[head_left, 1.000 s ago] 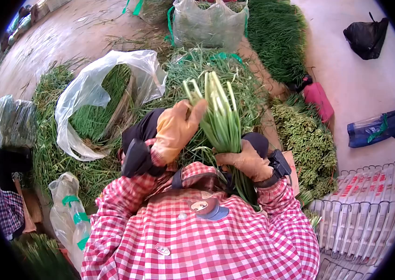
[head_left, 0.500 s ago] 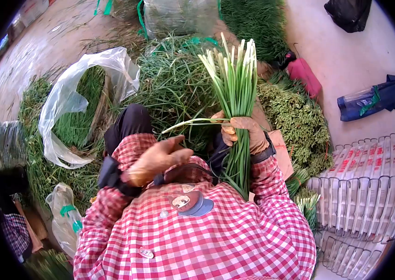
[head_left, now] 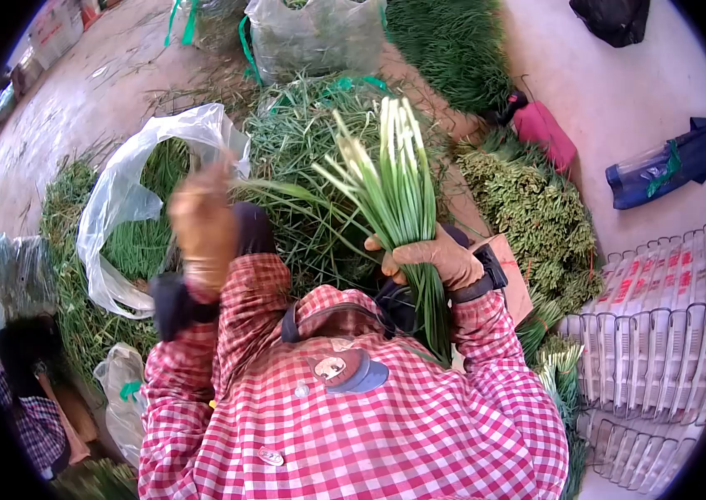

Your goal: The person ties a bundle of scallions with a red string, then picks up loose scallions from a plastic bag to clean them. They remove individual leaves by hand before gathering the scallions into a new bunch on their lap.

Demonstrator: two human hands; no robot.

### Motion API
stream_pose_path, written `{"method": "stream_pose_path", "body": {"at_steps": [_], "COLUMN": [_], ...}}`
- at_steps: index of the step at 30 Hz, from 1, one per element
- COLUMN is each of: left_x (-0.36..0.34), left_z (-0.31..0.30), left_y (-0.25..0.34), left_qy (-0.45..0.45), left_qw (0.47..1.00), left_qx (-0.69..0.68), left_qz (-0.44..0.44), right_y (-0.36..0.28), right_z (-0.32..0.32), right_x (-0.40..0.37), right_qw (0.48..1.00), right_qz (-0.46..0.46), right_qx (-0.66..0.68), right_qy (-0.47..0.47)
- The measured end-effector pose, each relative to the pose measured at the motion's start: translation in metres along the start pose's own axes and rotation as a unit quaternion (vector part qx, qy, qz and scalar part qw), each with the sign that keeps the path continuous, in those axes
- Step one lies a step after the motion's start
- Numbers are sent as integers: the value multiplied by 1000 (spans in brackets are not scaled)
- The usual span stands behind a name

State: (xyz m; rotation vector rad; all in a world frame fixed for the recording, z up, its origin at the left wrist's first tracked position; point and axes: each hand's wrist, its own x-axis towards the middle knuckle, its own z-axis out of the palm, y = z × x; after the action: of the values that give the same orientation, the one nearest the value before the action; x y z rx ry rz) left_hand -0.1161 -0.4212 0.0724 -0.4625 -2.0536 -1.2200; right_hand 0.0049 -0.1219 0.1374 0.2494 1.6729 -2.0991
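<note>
My right hand (head_left: 436, 260), gloved, is wrapped round a bunch of garlic chives (head_left: 410, 179), pale stem ends up and green leaves hanging down against my shirt. A few stems splay out to the left of the bunch. To the left, my left hand (head_left: 203, 233), also gloved, is raised over my knee and smeared by motion. A thin green strand (head_left: 303, 193) stretches between its fingertips and the bunch; the blur hides whether the fingers grip it. Under the strand lies a heap of loose green leaves (head_left: 320, 250).
A clear plastic bag (head_left: 107, 250) lies open on greens at left. Stuffed bags (head_left: 320, 37) stand at the back. Stacked bundles (head_left: 528, 225) lie at right, beside white wire-framed packs (head_left: 661, 358). A dark blue item (head_left: 670, 167) and a pink one (head_left: 545, 133) rest on the floor.
My left hand has moved up and left, from in front of my chest to over the knee. The bunch in my right hand has come lower and slightly left in view.
</note>
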Motion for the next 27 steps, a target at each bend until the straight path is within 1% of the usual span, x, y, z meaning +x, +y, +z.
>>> {"method": "stream_pose_path", "body": {"at_steps": [1,2,4,5,6,7,8,9,10,11,12,13,15,17,18,19,21,22,23,25,27], "left_x": [25,50,80,82,79,72,63,51,35,28,17,6,6,10,14,11,11,14,17,24,34], "left_z": [-32,-47,-67,-76,-87,-86,-73,-61,-43,-29,-6,2,8,5,8,20,30,32,30,25,16], "left_y": [16,16,41,61,57,65,77,85,80,85,87,91,117,130,135,123,109,105,102,104,113], "left_qy": [16,117,193,169,56,-42,-111,-186,-202,-265,-212,-178,-82,-109,-136,-148,-165,-173,-181,-207,-234], "left_qw": [991,990,977,974,958,967,925,866,826,823,773,770,823,887,898,934,936,937,937,902,811], "left_qx": [131,71,-73,-151,-270,-229,-328,-433,-434,-347,-347,-382,-376,-317,-276,-196,-181,-173,-165,-220,-338], "left_qz": [-32,47,49,-23,-82,-104,-157,-166,-299,-364,-487,-478,-417,-318,-315,-260,-252,-249,-248,-307,-416], "right_y": [0,4,8,9,10,11,11,10,13,18,24,27,21,23,22,25,32,27,28,30,26], "right_z": [-1,-10,-18,-20,-20,-16,-9,-4,0,2,3,6,20,26,27,28,31,38,39,38,40], "right_x": [-4,-4,-5,-5,-3,-1,2,5,8,11,15,19,16,14,14,15,17,14,13,10,6], "right_qw": [1000,997,998,998,998,998,996,994,992,986,977,965,954,945,931,923,905,867,870,875,870], "right_qz": [4,42,52,58,51,49,45,40,18,22,26,28,30,26,15,-9,-60,-66,-76,-93,-85], "right_qx": [-22,-62,-38,-27,-25,-41,-58,-74,-87,-129,-172,-215,-249,-278,-320,-342,-383,-453,-449,-440,-448], "right_qy": [14,10,-11,-25,-21,11,42,73,84,106,127,148,165,171,173,173,174,197,190,178,189]}}
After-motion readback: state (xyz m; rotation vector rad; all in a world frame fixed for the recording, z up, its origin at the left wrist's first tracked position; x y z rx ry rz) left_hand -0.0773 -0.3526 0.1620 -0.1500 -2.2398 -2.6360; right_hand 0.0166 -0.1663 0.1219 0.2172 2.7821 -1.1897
